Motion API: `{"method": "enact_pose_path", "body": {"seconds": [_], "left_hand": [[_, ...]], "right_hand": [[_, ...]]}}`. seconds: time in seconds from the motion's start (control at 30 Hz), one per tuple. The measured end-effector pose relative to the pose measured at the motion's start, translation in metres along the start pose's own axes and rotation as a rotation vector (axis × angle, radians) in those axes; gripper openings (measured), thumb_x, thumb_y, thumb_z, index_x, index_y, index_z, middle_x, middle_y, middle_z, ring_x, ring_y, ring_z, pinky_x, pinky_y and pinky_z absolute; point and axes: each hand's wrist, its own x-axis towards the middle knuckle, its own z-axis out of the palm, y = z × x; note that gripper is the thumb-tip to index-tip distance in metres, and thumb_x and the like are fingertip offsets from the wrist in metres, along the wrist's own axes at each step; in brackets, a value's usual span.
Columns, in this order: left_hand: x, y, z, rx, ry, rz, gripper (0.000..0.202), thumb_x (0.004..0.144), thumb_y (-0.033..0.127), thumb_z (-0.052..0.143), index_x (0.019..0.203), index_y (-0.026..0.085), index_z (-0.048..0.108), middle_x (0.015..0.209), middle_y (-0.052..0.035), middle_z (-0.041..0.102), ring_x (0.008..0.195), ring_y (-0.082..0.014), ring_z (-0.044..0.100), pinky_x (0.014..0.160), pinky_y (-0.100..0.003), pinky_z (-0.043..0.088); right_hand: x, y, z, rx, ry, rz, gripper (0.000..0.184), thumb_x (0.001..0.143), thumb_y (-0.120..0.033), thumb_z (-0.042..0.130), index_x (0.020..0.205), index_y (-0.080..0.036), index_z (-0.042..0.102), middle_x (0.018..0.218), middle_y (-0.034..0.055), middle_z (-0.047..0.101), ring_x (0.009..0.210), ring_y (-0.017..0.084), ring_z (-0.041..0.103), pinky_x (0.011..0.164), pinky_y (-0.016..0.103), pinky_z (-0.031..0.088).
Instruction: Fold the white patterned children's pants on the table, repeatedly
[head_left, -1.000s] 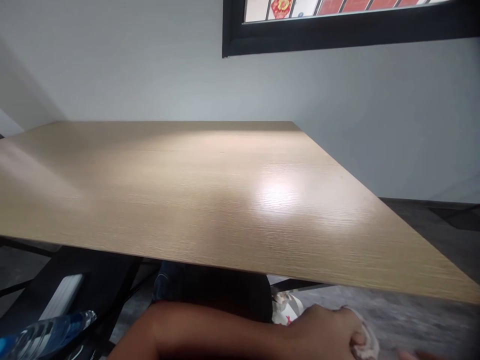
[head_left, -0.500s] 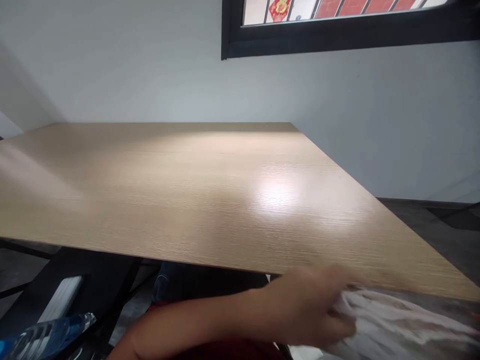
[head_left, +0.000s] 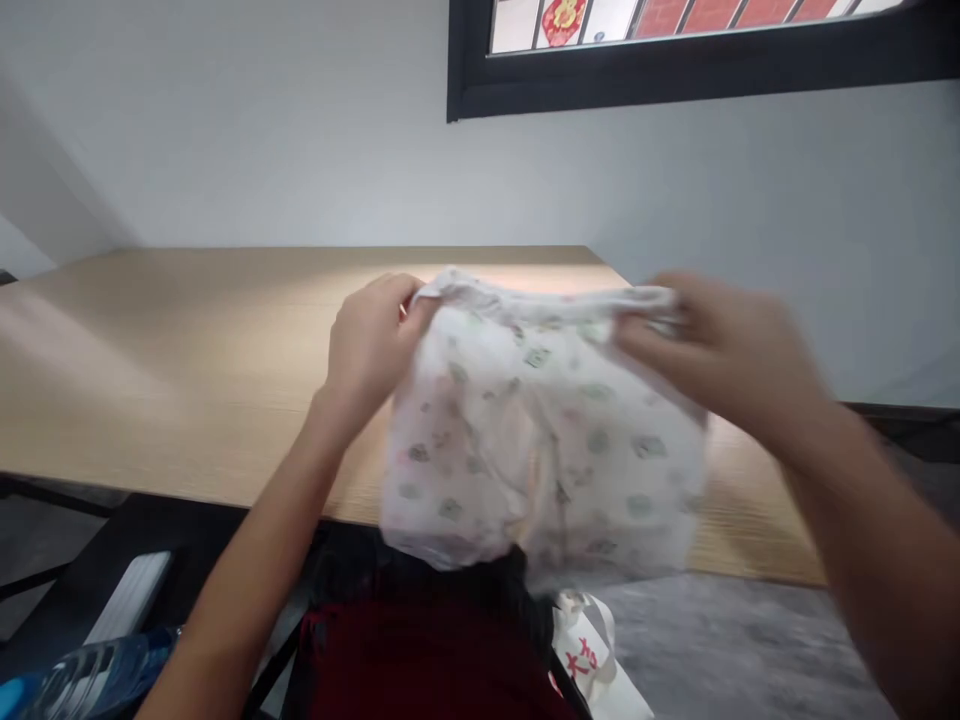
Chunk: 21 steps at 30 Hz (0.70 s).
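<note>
A pair of white shorts with a small green and pink print hangs spread out over the table's near edge, blurred by motion. My left hand pinches one end of the gathered waistband, thumb on the near side. At the other end, my right hand grips the waistband with its fingers closed. The waistband stretches between the two hands, and both legs of the shorts hang down below it.
The pale wooden table runs back to a grey wall under a dark window frame. Below the near edge, a water bottle lies at left by a white bar-shaped object. A white paper bag with red characters stands on the floor.
The white cloth, blurred low at the right in one hand, has been raised over the table edge and spread open as shorts. Both hands now hold its waistband.
</note>
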Motion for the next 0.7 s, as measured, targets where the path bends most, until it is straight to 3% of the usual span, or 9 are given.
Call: {"method": "enact_pose_path", "body": {"seconds": [0.13, 0.23, 0.3, 0.43, 0.53, 0.6, 0.7], "left_hand": [[0.036, -0.061, 0.036, 0.230, -0.241, -0.159, 0.027, 0.090, 0.033, 0.039, 0.075, 0.017, 0.055, 0.075, -0.0023, 0.059, 0.070, -0.0153, 0.052, 0.059, -0.026, 0.034], [0.049, -0.093, 0.068, 0.263, -0.339, -0.191, 0.022, 0.090, 0.031, 0.044, 0.084, 0.015, 0.058, 0.083, -0.0041, 0.060, 0.077, -0.0159, 0.055, 0.066, -0.028, 0.042], [0.050, -0.105, 0.084, 0.279, -0.374, -0.203, 0.023, 0.089, 0.033, 0.048, 0.099, 0.014, 0.057, 0.097, -0.0060, 0.060, 0.085, -0.0165, 0.057, 0.074, -0.034, 0.047], [0.042, -0.110, 0.097, 0.297, -0.368, -0.177, 0.031, 0.089, 0.030, 0.049, 0.116, 0.014, 0.051, 0.121, -0.0112, 0.051, 0.108, -0.0230, 0.050, 0.091, -0.045, 0.041], [0.030, -0.105, 0.092, 0.271, -0.386, -0.096, 0.033, 0.091, 0.021, 0.040, 0.123, 0.015, 0.047, 0.135, -0.0137, 0.040, 0.125, -0.0262, 0.034, 0.103, -0.047, 0.024], [0.020, -0.100, 0.086, 0.229, -0.447, -0.023, 0.034, 0.091, 0.021, 0.035, 0.123, 0.018, 0.048, 0.139, -0.0095, 0.038, 0.127, -0.0240, 0.032, 0.105, -0.043, 0.021], [0.000, -0.092, 0.072, 0.160, -0.579, 0.059, 0.033, 0.092, 0.025, 0.031, 0.117, 0.021, 0.054, 0.131, -0.0041, 0.049, 0.116, -0.0185, 0.046, 0.098, -0.031, 0.034]], "right_hand": [[0.068, -0.007, 0.082, 0.071, -0.223, -0.101, 0.014, 0.088, -0.026, 0.044, 0.082, -0.015, 0.051, 0.063, 0.0018, 0.050, 0.053, 0.012, 0.042, 0.051, 0.027, 0.029], [0.092, 0.002, 0.138, 0.007, -0.327, -0.103, 0.014, 0.087, -0.026, 0.044, 0.084, -0.014, 0.050, 0.068, 0.0056, 0.053, 0.055, 0.015, 0.045, 0.050, 0.027, 0.029], [0.099, 0.009, 0.162, -0.050, -0.354, -0.118, 0.017, 0.089, -0.028, 0.042, 0.088, -0.013, 0.051, 0.074, 0.0089, 0.055, 0.059, 0.018, 0.048, 0.052, 0.028, 0.031], [0.102, 0.010, 0.179, -0.143, -0.354, -0.113, 0.027, 0.091, -0.028, 0.038, 0.104, -0.008, 0.051, 0.094, 0.0181, 0.057, 0.081, 0.027, 0.054, 0.066, 0.033, 0.039], [0.093, -0.007, 0.178, -0.211, -0.236, -0.189, 0.042, 0.091, -0.030, 0.036, 0.122, -0.003, 0.043, 0.124, 0.0250, 0.044, 0.111, 0.039, 0.040, 0.087, 0.049, 0.033], [0.081, -0.028, 0.177, -0.110, -0.213, -0.316, 0.045, 0.092, -0.033, 0.032, 0.128, -0.006, 0.039, 0.134, 0.0209, 0.036, 0.122, 0.039, 0.029, 0.096, 0.053, 0.024], [0.062, -0.062, 0.178, 0.200, -0.406, -0.556, 0.041, 0.095, -0.029, 0.020, 0.121, -0.015, 0.049, 0.125, 0.0104, 0.050, 0.117, 0.026, 0.040, 0.098, 0.044, 0.030]]}}
